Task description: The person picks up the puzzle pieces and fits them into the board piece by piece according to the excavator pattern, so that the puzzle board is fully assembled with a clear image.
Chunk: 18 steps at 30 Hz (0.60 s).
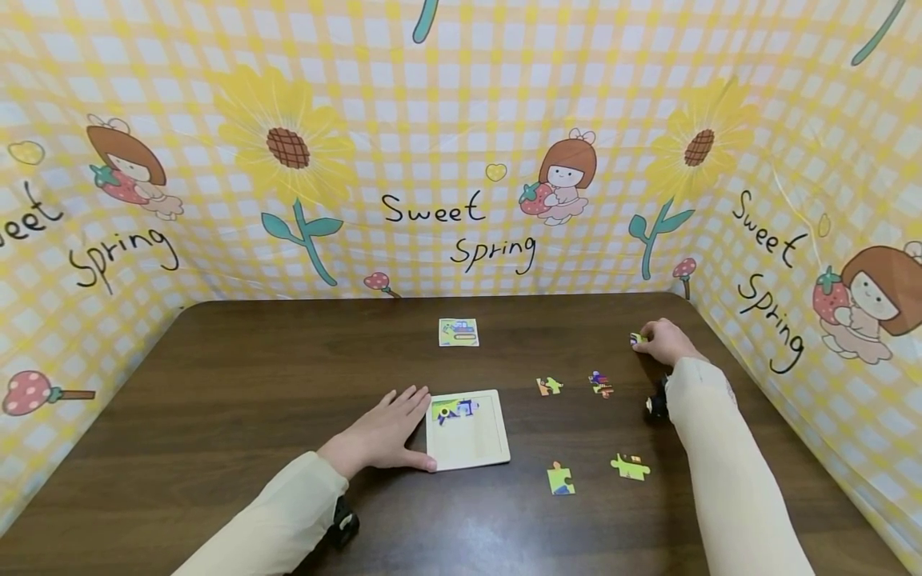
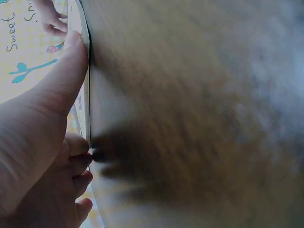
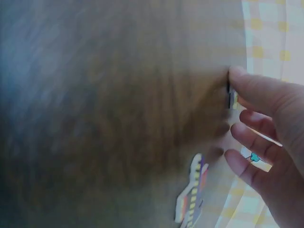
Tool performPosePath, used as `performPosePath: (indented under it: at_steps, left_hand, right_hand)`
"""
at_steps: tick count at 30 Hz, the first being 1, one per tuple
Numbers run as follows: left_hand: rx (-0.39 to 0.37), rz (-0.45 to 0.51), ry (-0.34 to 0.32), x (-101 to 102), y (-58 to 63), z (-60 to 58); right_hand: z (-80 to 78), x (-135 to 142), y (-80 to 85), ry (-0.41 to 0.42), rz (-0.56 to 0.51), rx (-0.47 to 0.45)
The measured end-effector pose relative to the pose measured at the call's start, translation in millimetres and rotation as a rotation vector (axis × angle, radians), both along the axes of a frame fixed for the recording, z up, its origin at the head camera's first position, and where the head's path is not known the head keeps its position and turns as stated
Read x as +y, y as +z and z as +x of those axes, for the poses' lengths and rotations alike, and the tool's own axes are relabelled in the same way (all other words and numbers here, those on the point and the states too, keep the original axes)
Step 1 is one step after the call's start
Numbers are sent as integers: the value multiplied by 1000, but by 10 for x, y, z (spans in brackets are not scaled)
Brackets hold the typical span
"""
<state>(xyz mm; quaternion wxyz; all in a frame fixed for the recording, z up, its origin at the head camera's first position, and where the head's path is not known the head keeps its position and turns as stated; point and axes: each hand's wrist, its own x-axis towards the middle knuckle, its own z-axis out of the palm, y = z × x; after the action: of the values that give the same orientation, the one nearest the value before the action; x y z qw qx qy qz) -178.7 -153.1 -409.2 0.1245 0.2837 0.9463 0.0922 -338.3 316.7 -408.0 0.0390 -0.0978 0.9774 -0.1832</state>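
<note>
My left hand (image 1: 382, 432) lies with fingers spread along the left side of a pale wooden puzzle tray (image 1: 468, 448), its thumb at the near-left corner. Joined puzzle pieces (image 1: 455, 410) with green, purple and blue print sit in the tray's upper-left part. Far to the right, my right hand (image 1: 670, 342) pinches a small jigsaw piece (image 1: 637, 339) between thumb and fingers, low at the table. The right wrist view shows this piece (image 3: 233, 99) edge-on, partly hidden by the fingers. Another piece (image 3: 192, 197), with yellow and purple stripes, lies below that hand.
Between the tray and my right arm lie loose pieces: an orange-and-green one (image 1: 551, 386), a multicoloured one (image 1: 600, 384), and two green ones nearer me, one piece (image 1: 560, 478) left of the other (image 1: 630, 467). A printed picture card (image 1: 458, 332) lies behind the tray. Checked cloth (image 1: 432, 160) encloses the table.
</note>
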Motion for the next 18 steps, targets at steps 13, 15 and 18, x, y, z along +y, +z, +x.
performPosePath:
  at_steps: [13,15,18]
  left_hand:
    - [12,-34,14,3,-49,-23]
    - [13,-32,17,4,-46,-24]
    - [11,-27,20,8,-33,-20]
  right_hand:
    - [35,-292,60,129,-93,91]
    - [69,-414,104,160,-107,111]
    - [148,-635,175,207,-119,147]
